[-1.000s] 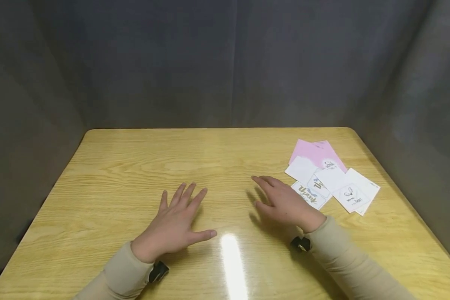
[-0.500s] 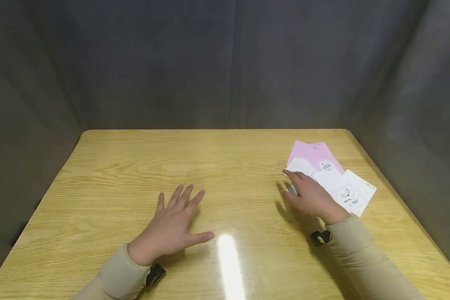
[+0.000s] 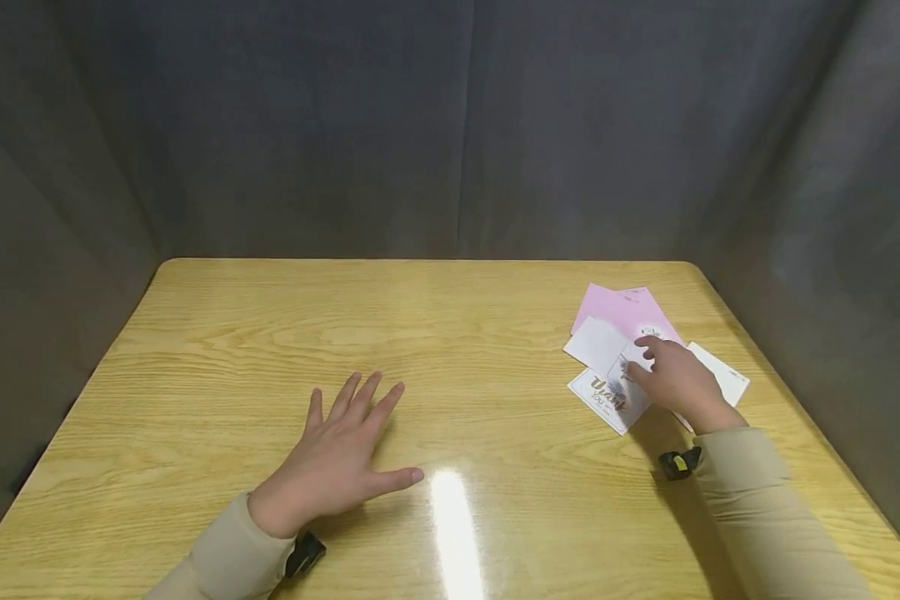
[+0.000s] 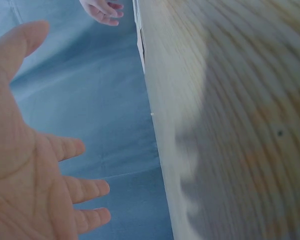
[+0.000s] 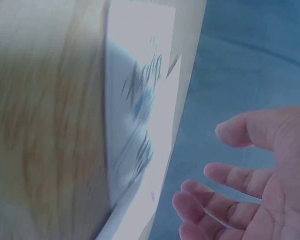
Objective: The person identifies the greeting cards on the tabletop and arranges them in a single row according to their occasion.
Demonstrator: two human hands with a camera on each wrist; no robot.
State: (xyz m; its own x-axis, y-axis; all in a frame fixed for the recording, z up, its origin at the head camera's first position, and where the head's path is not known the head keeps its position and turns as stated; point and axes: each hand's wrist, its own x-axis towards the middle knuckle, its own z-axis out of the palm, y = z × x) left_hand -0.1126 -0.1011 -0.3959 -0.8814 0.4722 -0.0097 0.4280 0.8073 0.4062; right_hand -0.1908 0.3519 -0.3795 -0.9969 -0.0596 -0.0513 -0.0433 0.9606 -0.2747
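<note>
My left hand [image 3: 337,458] is over the left half of the table, its fingers spread and straight; the left wrist view shows its bare palm [image 4: 25,175]. At the right, my right hand [image 3: 678,383] hovers above a loose pile of paper cards, fingers loosely bent. Nothing is between its thumb and fingers [image 5: 240,180] in the right wrist view. Nearest to it lie a white card with gold "Thank you" lettering [image 3: 598,402] and a plain white card [image 3: 596,343]. Behind them is a pink card [image 3: 618,308]. Another white card [image 3: 727,377] shows beyond the hand, which hides part of the pile.
The cards overlap on a light wood-grain table [image 3: 270,333] with rounded far corners. A dark grey curtain [image 3: 307,133] surrounds its back and sides. A bright glare strip [image 3: 456,533] lies on the tabletop near the front.
My right hand has moved rightward from the table's middle to above the cards, uncovering the "Thank you" card and covering the winged-drawing card. My left hand has stayed nearly still.
</note>
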